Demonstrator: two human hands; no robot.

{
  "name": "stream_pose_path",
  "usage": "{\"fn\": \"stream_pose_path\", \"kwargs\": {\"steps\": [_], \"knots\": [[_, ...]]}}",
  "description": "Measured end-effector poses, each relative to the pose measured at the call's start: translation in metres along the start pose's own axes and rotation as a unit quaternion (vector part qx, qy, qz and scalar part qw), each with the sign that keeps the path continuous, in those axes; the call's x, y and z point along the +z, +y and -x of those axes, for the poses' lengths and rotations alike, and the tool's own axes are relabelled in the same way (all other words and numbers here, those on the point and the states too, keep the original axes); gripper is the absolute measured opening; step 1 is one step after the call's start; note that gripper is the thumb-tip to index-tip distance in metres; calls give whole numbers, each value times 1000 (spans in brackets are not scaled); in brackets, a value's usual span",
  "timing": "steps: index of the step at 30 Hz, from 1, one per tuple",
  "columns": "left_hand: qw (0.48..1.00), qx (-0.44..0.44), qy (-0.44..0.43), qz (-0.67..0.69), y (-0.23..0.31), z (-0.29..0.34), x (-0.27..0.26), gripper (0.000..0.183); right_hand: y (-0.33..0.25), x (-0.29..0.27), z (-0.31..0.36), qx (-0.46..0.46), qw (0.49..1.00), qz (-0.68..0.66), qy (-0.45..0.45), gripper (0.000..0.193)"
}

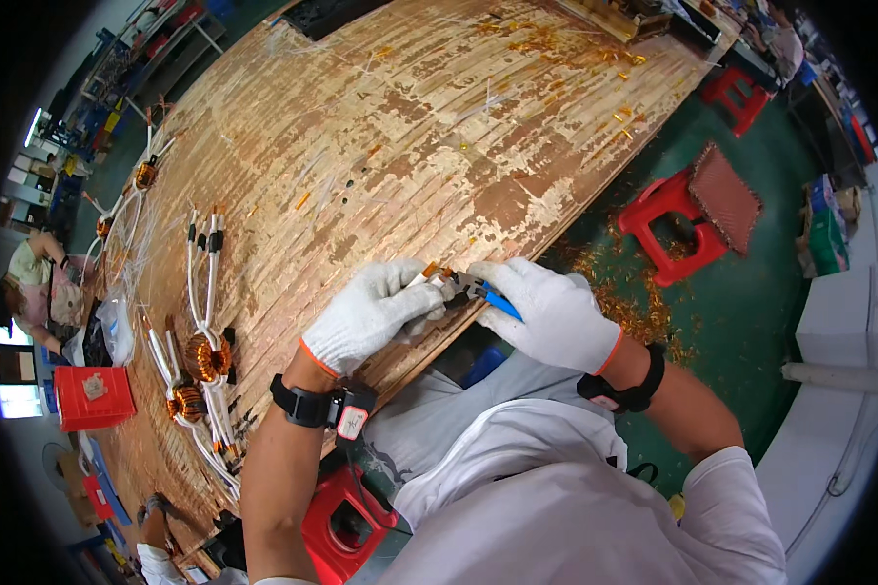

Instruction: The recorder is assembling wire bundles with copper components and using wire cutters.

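Observation:
Both my hands wear white knit gloves and meet close together at the table's near edge. Closed fingers of my left hand (371, 310) grip a white-sleeved wire (425, 277) with an amber-coloured end. My right hand (552, 314) is wrapped round blue-handled pliers (498, 301), whose jaws reach toward the wire ends between my hands. Glove fingers partly hide the jaws, so I cannot tell whether they touch the wire. To the left on the table lie copper-wound toroid coils (208, 358) with long white-sleeved leads.
The worn wooden table (380, 156) carries scattered amber scraps and thin clear strands. A red bin (95, 397) is at the left. Red stools (673, 229) stand on the green floor at right, one with a cushion (725, 199); another red stool (344, 524) is below. Other people work at the left.

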State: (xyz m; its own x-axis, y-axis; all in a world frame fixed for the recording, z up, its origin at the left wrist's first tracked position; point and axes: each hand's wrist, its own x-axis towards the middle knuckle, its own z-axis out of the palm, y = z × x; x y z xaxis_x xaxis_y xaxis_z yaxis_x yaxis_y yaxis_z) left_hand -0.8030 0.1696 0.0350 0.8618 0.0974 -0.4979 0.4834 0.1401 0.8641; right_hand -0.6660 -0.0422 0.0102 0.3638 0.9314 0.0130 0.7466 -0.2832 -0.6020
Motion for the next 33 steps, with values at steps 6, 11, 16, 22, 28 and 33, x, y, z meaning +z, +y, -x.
{"fn": "stream_pose_path", "kwargs": {"steps": [6,11,16,22,28,33], "knots": [[995,62,34,-74,-4,-4,2,18,1,7,-7,-6,999,34,-1,45],[988,98,81,-91,-9,-6,4,18,0,15,-10,22,999,-42,-14,47],[982,109,87,-124,-14,-7,3,18,-2,13,-16,-29,995,84,37,45],[978,113,132,-118,-7,-4,12,18,-3,-8,-19,45,988,-116,-95,45],[977,61,153,-134,-4,-4,19,27,-6,-3,-11,52,957,-255,-128,45],[973,70,162,-151,-6,-4,19,27,-11,0,-11,66,955,-265,-118,45]]}}
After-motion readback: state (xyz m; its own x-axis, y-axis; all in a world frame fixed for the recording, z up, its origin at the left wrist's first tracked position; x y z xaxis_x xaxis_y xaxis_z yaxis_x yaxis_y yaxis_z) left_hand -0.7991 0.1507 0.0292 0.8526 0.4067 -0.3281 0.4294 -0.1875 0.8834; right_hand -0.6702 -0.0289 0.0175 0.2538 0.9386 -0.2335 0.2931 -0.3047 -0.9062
